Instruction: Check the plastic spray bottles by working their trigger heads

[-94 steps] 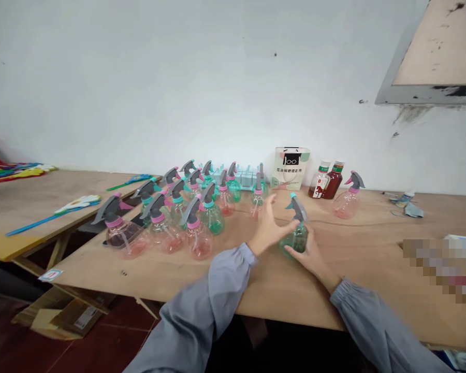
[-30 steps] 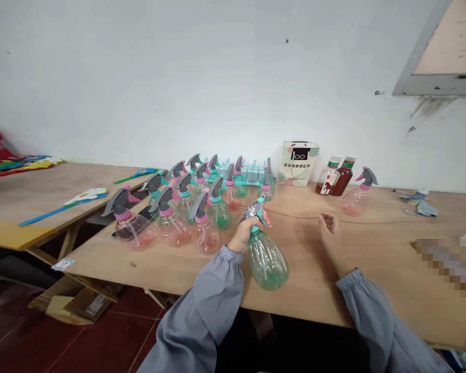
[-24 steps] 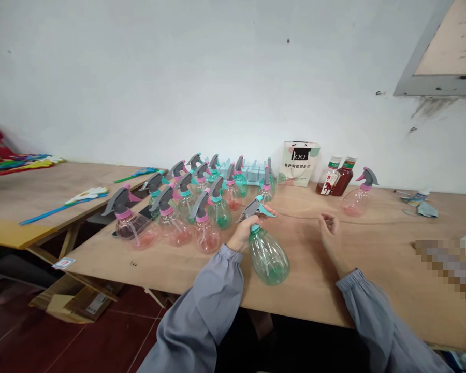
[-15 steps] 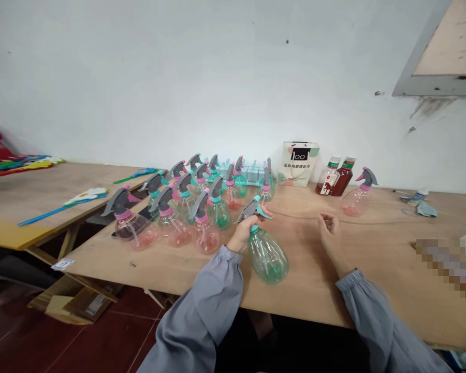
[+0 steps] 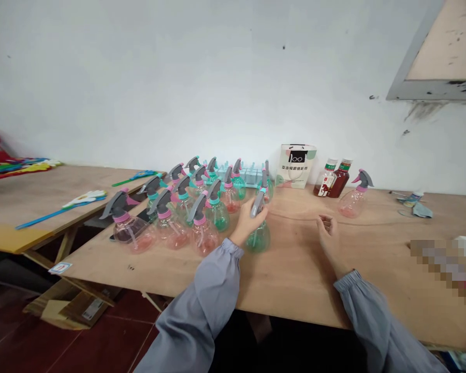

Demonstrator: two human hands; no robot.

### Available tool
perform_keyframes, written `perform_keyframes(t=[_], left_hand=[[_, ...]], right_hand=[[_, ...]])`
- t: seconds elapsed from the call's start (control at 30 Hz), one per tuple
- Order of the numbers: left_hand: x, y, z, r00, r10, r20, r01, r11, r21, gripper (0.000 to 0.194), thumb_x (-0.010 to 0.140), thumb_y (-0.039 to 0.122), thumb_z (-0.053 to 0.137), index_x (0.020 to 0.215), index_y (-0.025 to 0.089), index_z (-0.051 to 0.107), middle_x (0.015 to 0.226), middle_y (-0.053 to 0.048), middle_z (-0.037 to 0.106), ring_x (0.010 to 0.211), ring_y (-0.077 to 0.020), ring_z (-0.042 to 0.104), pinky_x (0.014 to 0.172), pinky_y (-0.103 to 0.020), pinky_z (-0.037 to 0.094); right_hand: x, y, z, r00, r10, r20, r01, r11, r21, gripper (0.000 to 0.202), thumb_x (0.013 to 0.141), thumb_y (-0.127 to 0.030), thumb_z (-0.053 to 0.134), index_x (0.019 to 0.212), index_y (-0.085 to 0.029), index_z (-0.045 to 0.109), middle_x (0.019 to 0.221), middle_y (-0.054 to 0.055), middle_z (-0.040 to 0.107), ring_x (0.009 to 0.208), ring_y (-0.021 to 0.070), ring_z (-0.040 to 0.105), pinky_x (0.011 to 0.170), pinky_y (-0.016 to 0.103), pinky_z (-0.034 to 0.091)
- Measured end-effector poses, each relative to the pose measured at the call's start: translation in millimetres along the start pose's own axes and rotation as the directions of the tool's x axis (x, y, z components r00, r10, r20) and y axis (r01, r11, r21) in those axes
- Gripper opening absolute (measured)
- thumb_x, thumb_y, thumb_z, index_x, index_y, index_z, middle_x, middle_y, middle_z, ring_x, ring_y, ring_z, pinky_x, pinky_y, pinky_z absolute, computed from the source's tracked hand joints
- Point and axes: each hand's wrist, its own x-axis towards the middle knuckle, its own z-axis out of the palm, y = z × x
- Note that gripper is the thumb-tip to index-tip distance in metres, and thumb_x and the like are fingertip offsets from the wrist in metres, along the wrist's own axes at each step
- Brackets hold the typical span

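Note:
My left hand (image 5: 248, 223) is wrapped round the neck of a green spray bottle (image 5: 258, 240) with a grey trigger head. The bottle is close to upright above the table's middle, a little green showing low in it; whether its base touches the wood I cannot tell. Curled in a loose fist, my right hand (image 5: 328, 232) rests near the wood to the right, and nothing shows in it. To the left stand several spray bottles in pink and green, the nearest a pink one (image 5: 205, 238). Another pink spray bottle (image 5: 352, 203) stands alone beyond my right hand.
Along the wall are a light blue rack (image 5: 250, 176), a paper bag (image 5: 295, 167) and two red-brown bottles (image 5: 339, 178). A small bottle and cloth (image 5: 422, 209) lie at right, with a blurred-out item in front. Another table (image 5: 42, 207) at left bears colourful hand-shaped things.
My left hand has turned the green spray bottle from a tilt to nearly upright and moved it slightly away from me. My right hand stays in about the same place.

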Motion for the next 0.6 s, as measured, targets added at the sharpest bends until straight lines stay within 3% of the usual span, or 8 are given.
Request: perform_keyframes(t=[0.13, 0.27, 0.4, 0.5, 0.6], left_hand=[[17, -15, 9.1, 0.998, 0.01, -0.057, -0.004, 0.994, 0.114, 0.026, 0.073, 0.025, 0.064, 0.096, 0.015, 0.07, 0.064, 0.004, 0.059, 0.056, -0.01, 0.051, 0.059, -0.023, 0.039], [24, -23, 13.1, 0.995, 0.054, -0.087, -0.037, 0.981, 0.19, 0.027, 0.075, 0.033, 0.069, 0.097, 0.016, 0.071, 0.065, 0.003, 0.06, 0.058, -0.0112, 0.054, 0.06, -0.024, 0.04], [25, -24, 14.3, 0.991, 0.086, -0.106, -0.064, 0.978, 0.199, 0.028, 0.075, 0.036, 0.072, 0.097, 0.017, 0.07, 0.072, 0.001, 0.064, 0.065, -0.0125, 0.059, 0.065, -0.025, 0.044], [26, -25, 15.1, 0.991, 0.092, -0.1, -0.071, 0.979, 0.193, 0.033, 0.075, 0.038, 0.074, 0.101, 0.018, 0.069, 0.075, 0.0, 0.067, 0.071, -0.015, 0.064, 0.071, -0.028, 0.049], [25, -28, 14.9, 0.982, 0.126, -0.138, -0.107, 0.984, 0.141, 0.054, 0.072, 0.042, 0.079, 0.118, 0.02, 0.062, 0.098, -0.007, 0.071, 0.091, -0.0211, 0.07, 0.085, -0.036, 0.054]], right_hand=[[9, 7, -8, 0.996, -0.051, -0.072, 0.049, 0.998, -0.036, 0.047, 0.081, -0.061, 0.06, 0.104, -0.022, 0.056, 0.096, 0.005, 0.059, 0.087, 0.0198, 0.059, 0.078, 0.037, 0.05], [41, 22, -32, 0.951, -0.175, -0.256, 0.103, 0.957, -0.272, 0.057, 0.077, -0.057, 0.061, 0.117, -0.018, 0.051, 0.12, 0.013, 0.056, 0.109, 0.0266, 0.055, 0.098, 0.047, 0.045], [84, 42, -55, 0.89, -0.163, -0.426, -0.063, 0.881, -0.469, 0.083, 0.067, -0.056, 0.067, 0.129, -0.006, 0.046, 0.136, 0.026, 0.049, 0.129, 0.0385, 0.044, 0.113, 0.056, 0.032], [110, 56, -62, 0.893, -0.089, -0.442, -0.159, 0.855, -0.493, 0.102, 0.061, -0.059, 0.073, 0.138, -0.003, 0.038, 0.144, 0.031, 0.043, 0.136, 0.0433, 0.039, 0.115, 0.059, 0.029], [128, 67, -63, 0.908, -0.016, -0.418, -0.217, 0.836, -0.503, 0.114, 0.059, -0.063, 0.075, 0.144, -0.002, 0.031, 0.15, 0.032, 0.038, 0.141, 0.0442, 0.035, 0.117, 0.058, 0.027]])
